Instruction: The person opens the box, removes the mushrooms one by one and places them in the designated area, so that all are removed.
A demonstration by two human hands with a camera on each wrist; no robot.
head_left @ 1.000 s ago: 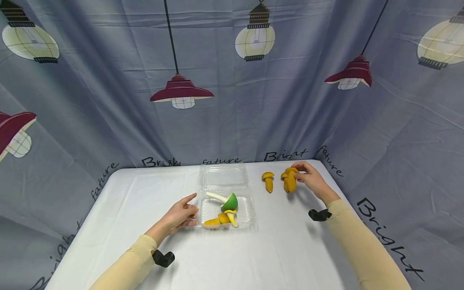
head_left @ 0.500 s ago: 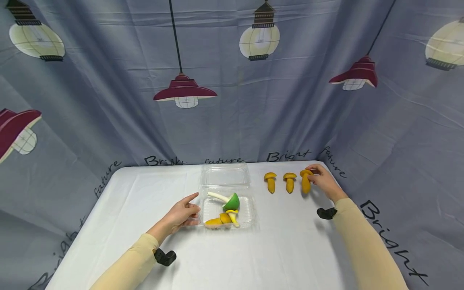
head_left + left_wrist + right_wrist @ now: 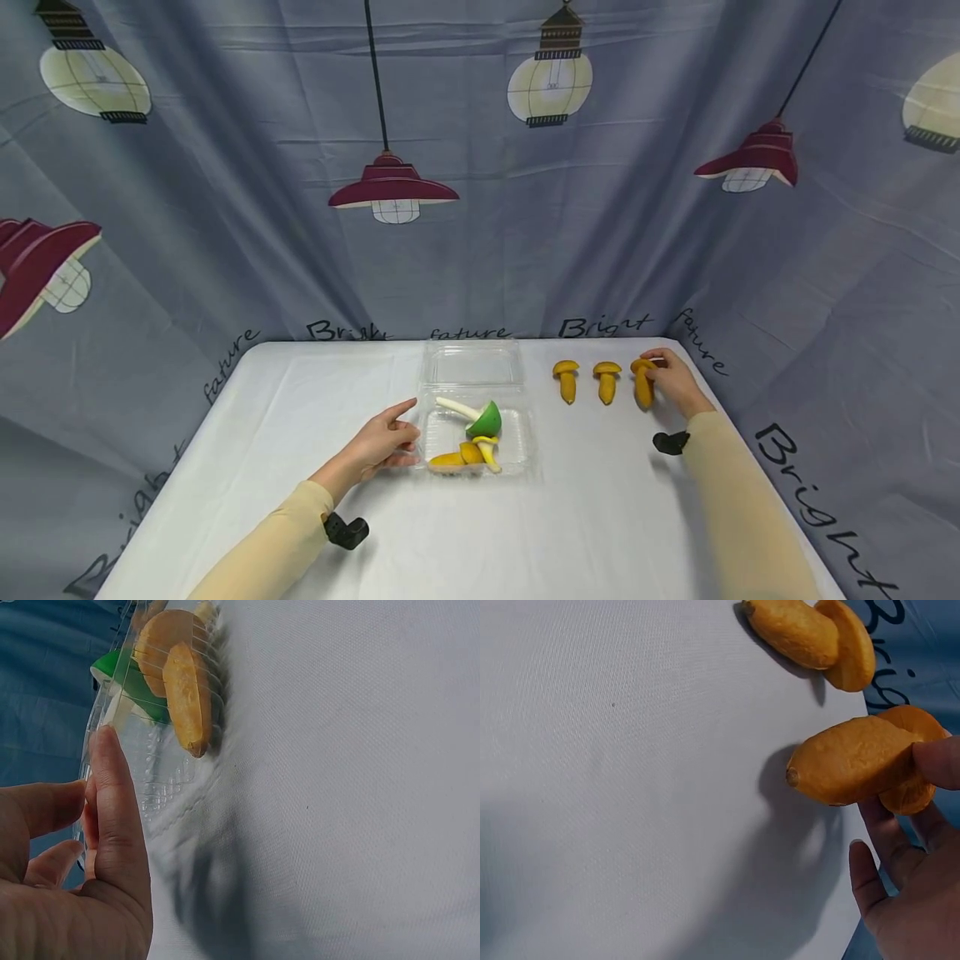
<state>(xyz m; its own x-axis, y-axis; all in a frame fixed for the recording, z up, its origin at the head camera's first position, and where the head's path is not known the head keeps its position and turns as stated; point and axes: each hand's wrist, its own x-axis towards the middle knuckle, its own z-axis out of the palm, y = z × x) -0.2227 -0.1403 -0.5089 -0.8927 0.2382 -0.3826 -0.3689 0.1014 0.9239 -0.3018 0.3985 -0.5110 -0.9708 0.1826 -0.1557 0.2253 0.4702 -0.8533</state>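
Observation:
At the right of the table, my right hand [image 3: 672,383] pinches a toy mushroom [image 3: 855,761] with a brown-yellow cap and thick stem. Thumb and fingers are at its cap end, and its shadow falls on the cloth beneath. Two similar mushrooms, a middle one [image 3: 607,382] and a left one [image 3: 566,382], lie beside it in a row. My left hand [image 3: 375,443] rests at the left side of a clear plastic box [image 3: 517,442], index finger extended, fingertips right at the rim. Inside lie a green-capped mushroom [image 3: 485,419], a small yellow mushroom [image 3: 487,452] and a brown-yellow mushroom [image 3: 448,459].
The box's clear lid [image 3: 472,364] is folded back towards the far edge. A white cloth [image 3: 570,525] covers the table. Behind and at the sides hangs a grey-blue curtain [image 3: 480,267] printed with lamps. Each wrist wears a black camera mount [image 3: 346,531].
My right hand has moved right with its mushroom, away from the middle one, then slightly down, leaving three in a spaced row. My left hand stays at the box. The head view has shifted slightly.

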